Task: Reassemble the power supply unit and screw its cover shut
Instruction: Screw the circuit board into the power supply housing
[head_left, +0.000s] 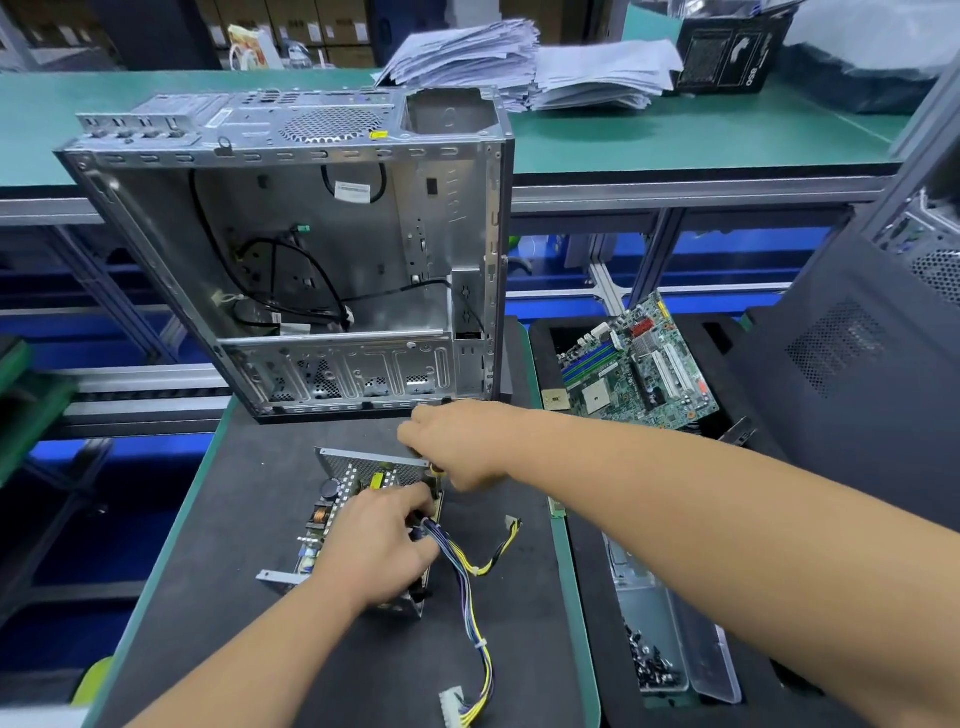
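Both my hands work over the open power supply (358, 519) just in front of the computer case (291, 260): left hand (374, 545) presses its board, fingers at the cables (467, 571), right hand (457, 447) pinches a screwdriver at its far edge.

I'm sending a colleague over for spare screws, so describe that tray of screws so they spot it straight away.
Start at the big open computer case standing on the black mat, then look to its right, past the green motherboard, toward the near edge of the bench. The clear plastic tray lies there, the only container holding a pile of small dark screws.
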